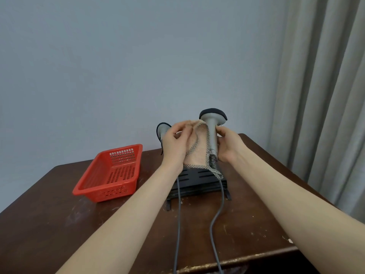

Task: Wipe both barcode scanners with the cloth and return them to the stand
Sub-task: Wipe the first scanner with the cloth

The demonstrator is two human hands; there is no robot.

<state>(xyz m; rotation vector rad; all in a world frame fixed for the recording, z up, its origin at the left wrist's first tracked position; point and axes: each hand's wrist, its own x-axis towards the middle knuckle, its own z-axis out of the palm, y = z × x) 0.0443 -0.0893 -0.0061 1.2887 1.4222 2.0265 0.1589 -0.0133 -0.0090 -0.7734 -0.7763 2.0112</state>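
Observation:
My right hand (228,144) grips the handle of a grey barcode scanner (213,127), held upright above the black slotted stand (199,179). My left hand (176,142) pinches a beige cloth with a checked border (198,155) and holds it against the scanner's left side; the cloth hangs down to the stand. A second grey scanner (163,129) stands behind my left hand, mostly hidden; I cannot tell whether it rests in the stand. Two grey cables (216,218) run from the scanners toward the table's front edge.
A red perforated plastic basket (110,175) sits on the dark wooden table (59,224) left of the stand. A blue-grey wall is behind, and a grey curtain (324,86) hangs at the right.

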